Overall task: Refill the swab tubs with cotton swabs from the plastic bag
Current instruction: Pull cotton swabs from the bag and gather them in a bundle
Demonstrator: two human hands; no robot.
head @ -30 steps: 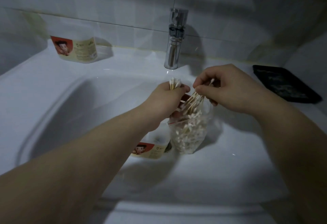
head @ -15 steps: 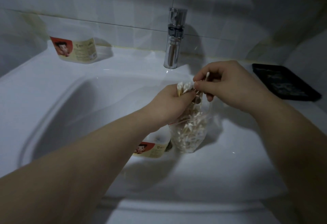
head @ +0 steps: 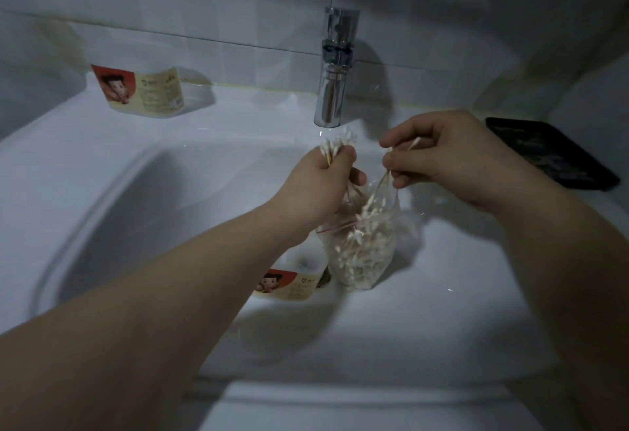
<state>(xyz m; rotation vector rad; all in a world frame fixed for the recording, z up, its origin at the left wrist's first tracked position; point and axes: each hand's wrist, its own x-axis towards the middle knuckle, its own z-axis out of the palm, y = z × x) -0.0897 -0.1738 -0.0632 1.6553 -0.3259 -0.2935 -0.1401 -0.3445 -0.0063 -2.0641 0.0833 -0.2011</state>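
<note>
Both swab tubs bear red-and-cream labels with a cartoon figure, the print too small to read. One tub (head: 146, 91) stands on the white sink (head: 102, 165) ledge at ten o'clock, the other tub (head: 292, 283) in the basin beside the plastic bag (head: 366, 253) at centre. The left hand (head: 323, 180) has its fingers clamped round a swab bundle (head: 335, 145); the right hand (head: 452, 161) pinches a few swabs (head: 414, 144) over the bag. A chrome tap (head: 335, 90) stands at twelve.
</note>
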